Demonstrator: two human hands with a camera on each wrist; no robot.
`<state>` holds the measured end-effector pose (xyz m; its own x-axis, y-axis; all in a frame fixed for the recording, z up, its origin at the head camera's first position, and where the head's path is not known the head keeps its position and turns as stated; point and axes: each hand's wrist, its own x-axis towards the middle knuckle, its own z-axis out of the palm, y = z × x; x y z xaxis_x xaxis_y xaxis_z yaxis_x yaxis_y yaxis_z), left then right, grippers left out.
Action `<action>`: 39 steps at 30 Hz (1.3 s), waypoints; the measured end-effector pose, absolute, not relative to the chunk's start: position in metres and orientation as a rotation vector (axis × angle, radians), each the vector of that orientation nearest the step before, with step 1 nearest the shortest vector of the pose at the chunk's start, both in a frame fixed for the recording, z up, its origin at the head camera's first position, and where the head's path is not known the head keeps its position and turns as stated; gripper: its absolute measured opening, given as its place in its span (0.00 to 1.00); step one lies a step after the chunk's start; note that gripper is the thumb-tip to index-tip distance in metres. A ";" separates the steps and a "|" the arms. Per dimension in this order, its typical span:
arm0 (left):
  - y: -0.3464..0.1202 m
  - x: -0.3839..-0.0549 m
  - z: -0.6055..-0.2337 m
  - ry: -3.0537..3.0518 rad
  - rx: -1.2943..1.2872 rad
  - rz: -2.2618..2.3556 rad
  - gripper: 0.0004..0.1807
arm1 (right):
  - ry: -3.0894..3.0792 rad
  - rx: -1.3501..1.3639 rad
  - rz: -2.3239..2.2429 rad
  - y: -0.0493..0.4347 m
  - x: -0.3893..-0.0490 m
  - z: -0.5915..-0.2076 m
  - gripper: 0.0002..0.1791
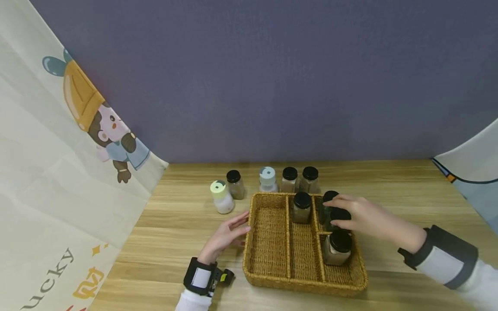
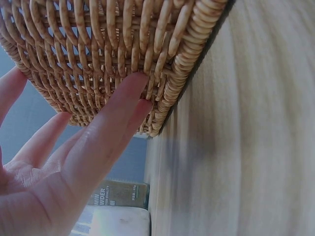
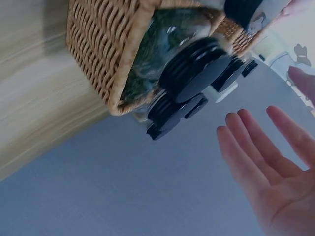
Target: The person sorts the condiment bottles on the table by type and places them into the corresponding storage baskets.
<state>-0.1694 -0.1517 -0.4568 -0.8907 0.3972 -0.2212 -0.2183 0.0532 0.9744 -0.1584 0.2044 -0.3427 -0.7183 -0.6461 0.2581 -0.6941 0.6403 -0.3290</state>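
Note:
A woven basket (image 1: pixel 268 242) with divided compartments stands on the wooden table. At its left wall my left hand (image 1: pixel 223 237) touches the weave with extended fingertips, which the left wrist view shows close up. My right hand (image 1: pixel 363 216) is over the rear right compartment, where two black-lidded jars (image 1: pixel 339 214) stand. In the right wrist view, these jars hold dark green contents (image 3: pixel 157 37), and the right hand (image 3: pixel 275 177) is apart from their lids, fingers spread. One black-lidded jar (image 1: pixel 301 207) is in the middle compartment; another (image 1: pixel 337 248), with pale brown contents, sits front right.
Behind the basket are a white-capped bottle (image 1: pixel 268 179) and two black-lidded jars (image 1: pixel 289 180). Left of them stand a bottle with a pale green cap (image 1: pixel 222 198) and another black-lidded jar (image 1: pixel 235 185). A grey-blue panel (image 1: pixel 272 86) rises at the table's back edge.

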 end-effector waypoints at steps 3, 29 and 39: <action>-0.152 -0.170 -0.457 1.907 0.179 1.884 0.35 | -2.762 1.114 0.625 0.204 -0.167 -0.341 0.23; -0.151 -0.169 -0.457 1.929 0.183 1.872 0.36 | -2.944 1.026 0.542 0.197 -0.234 -0.335 0.20; -0.151 -0.167 -0.456 1.932 0.181 1.879 0.35 | -3.033 0.968 0.492 0.190 -0.259 -0.335 0.22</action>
